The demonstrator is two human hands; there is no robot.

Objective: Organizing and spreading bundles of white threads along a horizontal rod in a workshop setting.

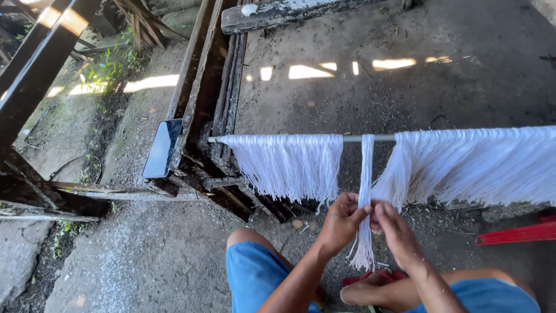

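Bottom of frame: the person sits low, knees in blue shorts (255, 278), one bare foot (365, 290) tucked under, resting on something red.

Just above, lower centre: both hands meet on one narrow bundle of white strands (365, 191). Left hand (341, 223) has fingers curled shut around the bundle from the left; right hand (391, 229) pinches it from the right, fingers closed on the same strands. The bundle hangs straight down from the rod (370, 138) and ends in a loose tassel below the hands. It stands apart from the rest, probably so it can be worked alone.

Middle band: the thin grey rod runs level across the frame. A curtain of white strands (284, 165) hangs left of the bundle, and a wider mass (480, 165) hangs to the right, pushed aside to leave a gap.

Left of centre: the rod's end sits in a dark, weathered wooden frame (202, 116). A black phone (163, 148) leans there, screen dark and out of the way of the work.

Right edge: a red bar (515, 233) lies on the ground.

Far: bare concrete floor (405, 87) with sun patches; weeds (110, 66) at upper left. No packages, labels or signs visible.
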